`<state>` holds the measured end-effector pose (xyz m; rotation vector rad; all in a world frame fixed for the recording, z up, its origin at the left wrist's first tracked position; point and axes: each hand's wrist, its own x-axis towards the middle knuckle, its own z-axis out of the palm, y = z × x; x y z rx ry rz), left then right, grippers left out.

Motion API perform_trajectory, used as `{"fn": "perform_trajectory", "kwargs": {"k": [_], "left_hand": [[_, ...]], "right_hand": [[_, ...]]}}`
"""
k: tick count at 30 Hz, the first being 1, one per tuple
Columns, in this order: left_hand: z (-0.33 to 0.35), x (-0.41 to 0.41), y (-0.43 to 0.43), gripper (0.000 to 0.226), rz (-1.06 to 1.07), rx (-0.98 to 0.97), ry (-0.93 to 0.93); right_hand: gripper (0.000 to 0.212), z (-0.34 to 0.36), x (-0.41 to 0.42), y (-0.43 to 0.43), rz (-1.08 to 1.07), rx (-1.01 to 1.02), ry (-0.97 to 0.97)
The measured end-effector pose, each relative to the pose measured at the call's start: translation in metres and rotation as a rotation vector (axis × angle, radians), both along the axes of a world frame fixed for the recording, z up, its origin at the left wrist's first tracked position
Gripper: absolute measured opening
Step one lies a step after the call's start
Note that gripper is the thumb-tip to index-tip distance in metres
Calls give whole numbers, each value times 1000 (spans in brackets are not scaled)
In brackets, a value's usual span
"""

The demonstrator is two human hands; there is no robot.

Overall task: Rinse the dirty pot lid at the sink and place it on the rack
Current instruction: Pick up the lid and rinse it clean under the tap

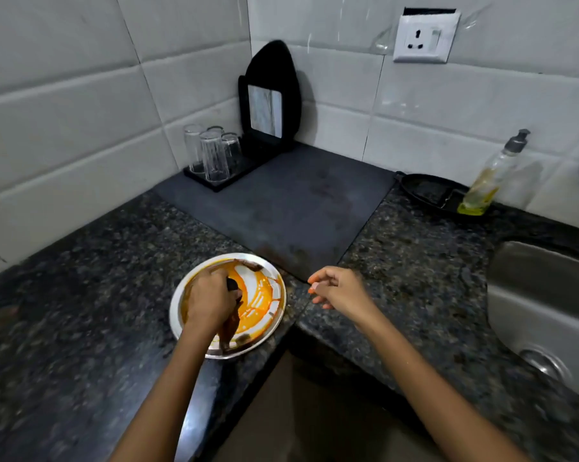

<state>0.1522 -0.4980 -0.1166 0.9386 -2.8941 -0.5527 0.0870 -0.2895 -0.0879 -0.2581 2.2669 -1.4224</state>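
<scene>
left hand (211,300) — gripping lid (268,295) knob | right hand (336,290) — loosely curled, empty

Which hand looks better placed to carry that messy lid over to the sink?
The left hand: it is closed on the knob of the lid on the counter. The right hand hangs empty beside it, fingers loosely curled, nearer the sink.

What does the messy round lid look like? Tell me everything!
The pot lid is round, shiny metal, smeared with orange and brown sauce. It lies flat on the dark speckled counter, near its front edge. The left hand is closed on its black knob. The right hand is beside it, not touching.
</scene>
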Motion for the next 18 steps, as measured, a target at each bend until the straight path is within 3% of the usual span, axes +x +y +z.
{"fn": "perform_trajectory", "kwargs": {"k": [12,15,18], "left_hand": [[32,7,45,31,-20,-144,85],[62,-9,87,30,-78,-63,202],[82,-35,142,29,-119,165,313]], "right_hand": [[11,-3,-10,63,-94,-80,-20],[12,0,-18,102,-152,-102,-3],[21,3,-28,153,-220,-109,39]]}}
